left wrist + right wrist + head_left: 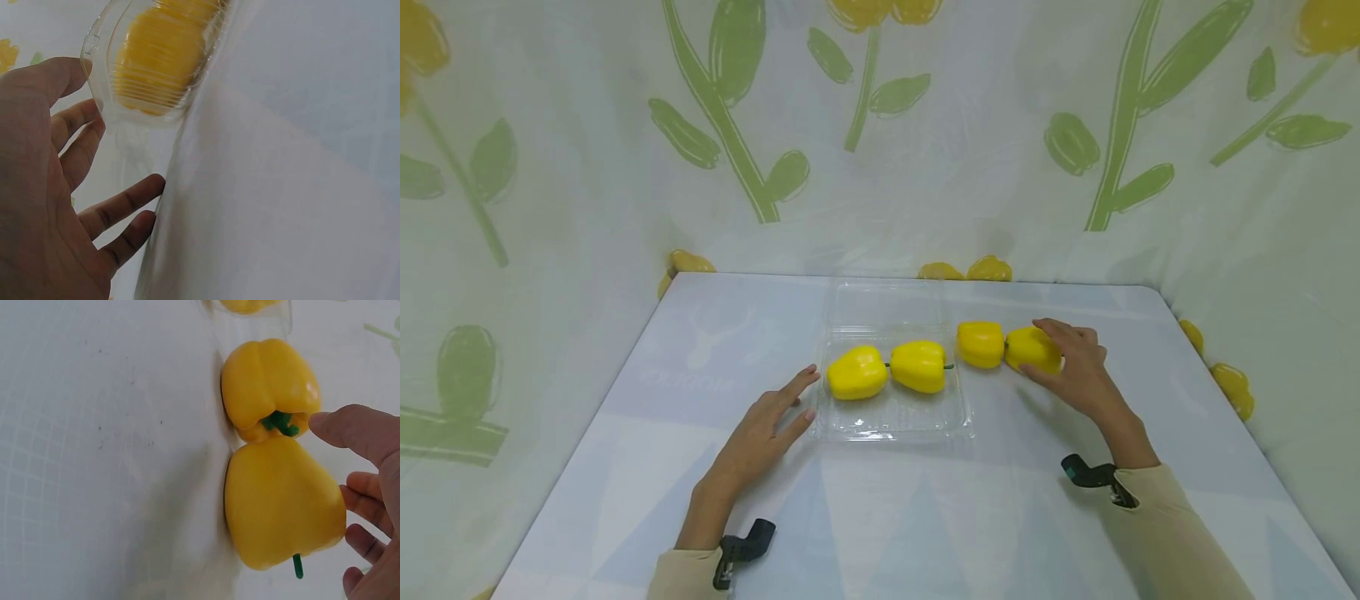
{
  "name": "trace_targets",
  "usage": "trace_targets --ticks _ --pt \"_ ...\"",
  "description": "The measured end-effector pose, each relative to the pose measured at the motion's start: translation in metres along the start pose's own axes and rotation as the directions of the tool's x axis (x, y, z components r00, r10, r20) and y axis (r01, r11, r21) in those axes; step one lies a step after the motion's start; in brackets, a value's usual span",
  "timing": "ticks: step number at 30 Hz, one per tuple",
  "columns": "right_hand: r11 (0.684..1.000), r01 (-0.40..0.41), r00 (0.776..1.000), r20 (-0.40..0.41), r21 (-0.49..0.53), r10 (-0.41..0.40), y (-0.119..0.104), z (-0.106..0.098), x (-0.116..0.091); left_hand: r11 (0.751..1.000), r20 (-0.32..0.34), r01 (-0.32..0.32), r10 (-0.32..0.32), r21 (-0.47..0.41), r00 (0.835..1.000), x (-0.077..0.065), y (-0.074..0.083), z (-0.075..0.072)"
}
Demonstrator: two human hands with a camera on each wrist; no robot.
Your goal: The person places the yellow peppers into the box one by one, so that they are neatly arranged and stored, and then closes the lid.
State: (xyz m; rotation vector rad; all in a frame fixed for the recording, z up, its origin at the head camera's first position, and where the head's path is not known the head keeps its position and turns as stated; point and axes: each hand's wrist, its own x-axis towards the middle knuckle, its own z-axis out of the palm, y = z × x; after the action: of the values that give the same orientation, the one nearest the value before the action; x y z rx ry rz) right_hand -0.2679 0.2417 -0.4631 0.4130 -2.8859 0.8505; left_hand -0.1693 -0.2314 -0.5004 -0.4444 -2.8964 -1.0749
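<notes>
Two yellow bell peppers lie in a row inside a clear plastic clamshell box, its lid folded back behind it. To the box's right, on the table, a third yellow bell pepper sits end to end with a fourth yellow bell pepper. My right hand hovers over the rightmost pepper, thumb and fingers spread about it; in the right wrist view that pepper rests on the table. My left hand has its fingers extended beside the box's left edge, thumb close to the rim.
The box and peppers stand on a white table with pale blue patterns. A curtain with green leaves and yellow flowers hangs behind the table and along both sides. Each wrist carries a black camera mount.
</notes>
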Motion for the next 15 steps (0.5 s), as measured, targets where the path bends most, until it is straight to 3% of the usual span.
trace_targets --ticks 15 --pt "0.998 -0.059 0.998 -0.008 -0.03 0.059 0.014 -0.001 -0.001 1.0 0.004 0.017 -0.017 -0.001 1.0 0.0 0.003 0.0"
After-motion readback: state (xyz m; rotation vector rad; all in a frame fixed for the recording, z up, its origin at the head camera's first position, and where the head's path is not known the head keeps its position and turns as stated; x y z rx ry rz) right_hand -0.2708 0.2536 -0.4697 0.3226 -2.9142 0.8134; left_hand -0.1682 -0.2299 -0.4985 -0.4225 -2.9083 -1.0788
